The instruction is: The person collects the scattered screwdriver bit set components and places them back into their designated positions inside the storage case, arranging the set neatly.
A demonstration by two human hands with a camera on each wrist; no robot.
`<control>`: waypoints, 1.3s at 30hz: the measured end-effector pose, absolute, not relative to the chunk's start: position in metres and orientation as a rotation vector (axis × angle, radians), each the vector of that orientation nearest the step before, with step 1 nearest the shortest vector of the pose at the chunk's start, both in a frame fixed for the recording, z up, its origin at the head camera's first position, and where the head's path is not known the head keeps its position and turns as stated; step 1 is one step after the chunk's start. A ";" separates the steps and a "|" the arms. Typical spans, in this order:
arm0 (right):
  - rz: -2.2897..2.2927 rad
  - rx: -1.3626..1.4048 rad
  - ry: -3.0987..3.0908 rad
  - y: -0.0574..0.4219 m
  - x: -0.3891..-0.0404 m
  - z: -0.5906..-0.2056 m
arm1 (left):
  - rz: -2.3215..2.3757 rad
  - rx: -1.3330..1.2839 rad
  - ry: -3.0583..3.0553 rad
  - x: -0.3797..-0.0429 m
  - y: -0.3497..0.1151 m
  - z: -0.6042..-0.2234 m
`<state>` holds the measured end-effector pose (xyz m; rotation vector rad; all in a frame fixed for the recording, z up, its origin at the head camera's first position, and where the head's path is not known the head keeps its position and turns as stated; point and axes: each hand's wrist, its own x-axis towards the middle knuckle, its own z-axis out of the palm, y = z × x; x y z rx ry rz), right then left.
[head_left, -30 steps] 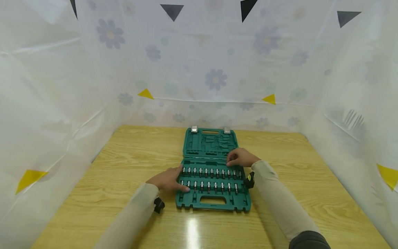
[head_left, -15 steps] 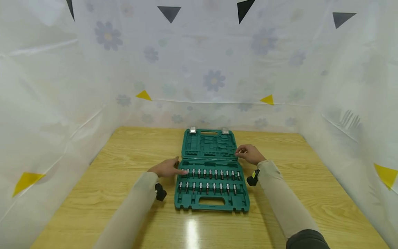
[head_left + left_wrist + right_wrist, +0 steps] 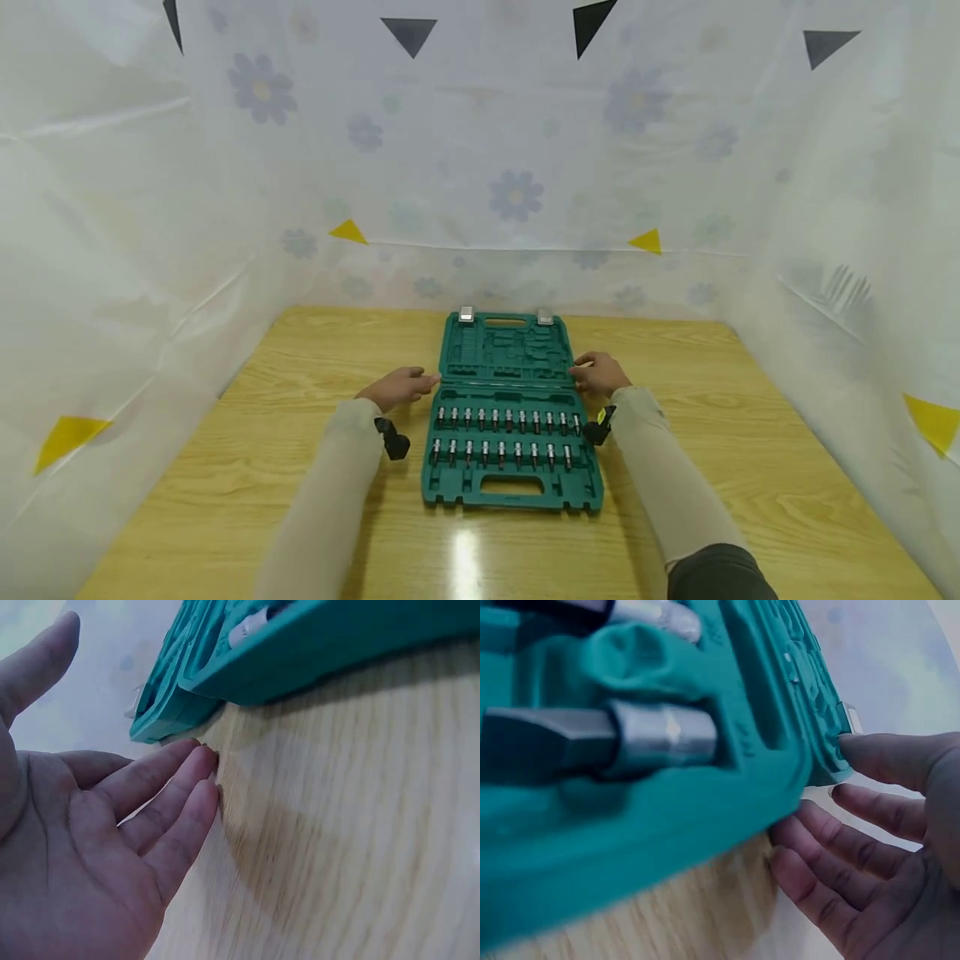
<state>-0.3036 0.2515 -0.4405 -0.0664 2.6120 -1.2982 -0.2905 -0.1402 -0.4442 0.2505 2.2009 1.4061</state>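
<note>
A green plastic tool case (image 3: 512,484) lies open on the table, its lid (image 3: 525,342) folded back on the far side. Two rows of metal bit sockets (image 3: 501,454) sit in the slots of its near half. Beside the hinge on the left, my left hand (image 3: 399,387) holds nothing, its fingers extended toward the case. My right hand (image 3: 600,374) is at the lid's right edge near the hinge. In the right wrist view its thumb (image 3: 885,759) is up against the lid's edge, with the other fingers spread loosely below.
The wooden table (image 3: 330,358) extends around the case on all sides. White patterned sheeting (image 3: 450,167) encloses the back and both sides. Two metal latches (image 3: 545,317) stand at the lid's far edge.
My left hand has slid back along the case's left side, off the sockets to beside the hinge. My right hand has moved from over the case to the lid's right edge.
</note>
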 end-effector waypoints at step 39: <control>-1.531 0.083 2.498 0.251 -0.313 -0.456 | 1.835 0.048 1.988 -0.300 -0.106 -0.458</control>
